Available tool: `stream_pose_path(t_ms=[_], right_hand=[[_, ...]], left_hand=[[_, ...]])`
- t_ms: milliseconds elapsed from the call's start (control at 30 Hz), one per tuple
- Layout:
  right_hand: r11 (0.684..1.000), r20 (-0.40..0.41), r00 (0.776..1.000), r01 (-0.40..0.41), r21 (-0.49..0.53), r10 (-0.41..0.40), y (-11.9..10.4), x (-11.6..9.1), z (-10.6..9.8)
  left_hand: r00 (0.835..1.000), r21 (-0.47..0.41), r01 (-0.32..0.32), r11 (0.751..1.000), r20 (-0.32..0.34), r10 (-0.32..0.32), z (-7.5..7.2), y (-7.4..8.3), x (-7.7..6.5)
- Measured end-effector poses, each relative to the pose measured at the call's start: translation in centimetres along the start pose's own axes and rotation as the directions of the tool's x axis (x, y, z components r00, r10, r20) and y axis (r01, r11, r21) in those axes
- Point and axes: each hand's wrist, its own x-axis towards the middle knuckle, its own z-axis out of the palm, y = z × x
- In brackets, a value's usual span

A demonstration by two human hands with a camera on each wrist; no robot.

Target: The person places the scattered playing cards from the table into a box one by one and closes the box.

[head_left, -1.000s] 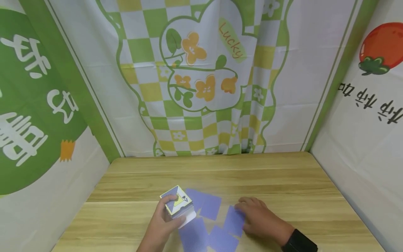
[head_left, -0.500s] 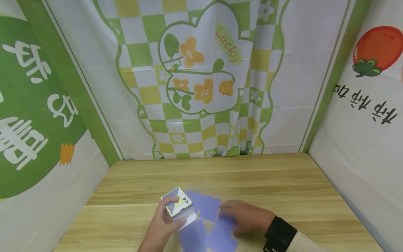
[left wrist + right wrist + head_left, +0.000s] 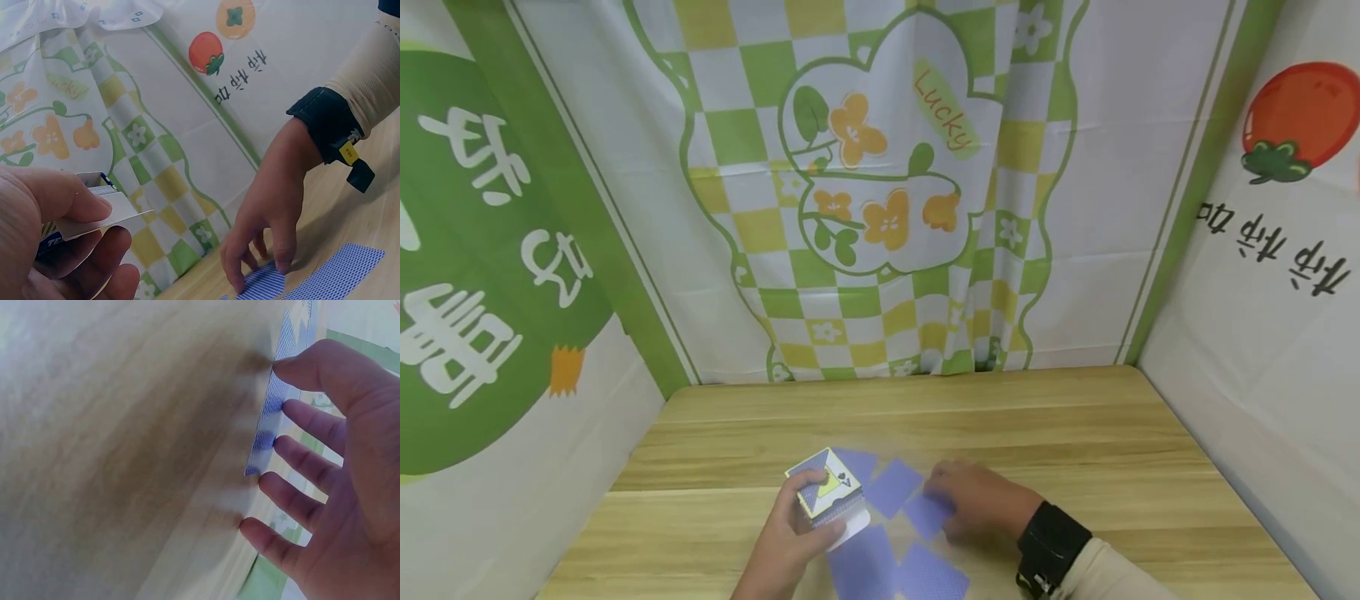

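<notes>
The left hand [image 3: 786,525] holds one box [image 3: 831,493] tilted, fingers clamped round it; the right hand [image 3: 985,500] slopes down, fingers apart, touching one of five visible cards [image 3: 927,515], all short of the far edge of the bench [image 3: 1045,429].

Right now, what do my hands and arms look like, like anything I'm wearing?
Your left hand is bare, with no sleeve or band showing. Your right hand is also gloveless. A wide dark band circles that wrist, carrying a small yellow tag and a loose dark tab. Above it, a cream sleeve covers the forearm.
</notes>
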Motion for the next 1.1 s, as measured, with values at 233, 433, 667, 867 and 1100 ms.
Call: stream_pose_path(t_ms=[233,433,667,867,1100], right_hand=[[0.993,0.039,0.994,-0.107,0.059,0.104,0.2,-0.6,-0.3],[0.969,0.118,0.972,-0.215,0.125,0.201,0.5,-2.1,-1.1],[0.943,0.129,0.954,-0.288,0.166,0.269,1.3,-3.9,-1.8],[0.936,0.091,0.948,-0.316,0.152,0.305,1.6,-5.4,-1.5],[0.945,0.071,0.955,-0.297,0.141,0.289,1.3,-6.2,-2.1]], left_hand=[[1.000,0.005,-0.002,1.000,-0.001,0.002,-0.1,-0.3,0.1],[1.000,0.000,-0.013,1.000,0.000,0.013,0.1,-0.3,0.2],[1.000,-0.007,-0.022,1.000,0.004,0.022,0.1,-0.2,0.2],[1.000,-0.010,-0.009,1.000,-0.003,0.009,0.1,-0.3,0.3],[1.000,-0.003,0.002,1.000,-0.011,-0.002,0.1,-0.5,0.4]])
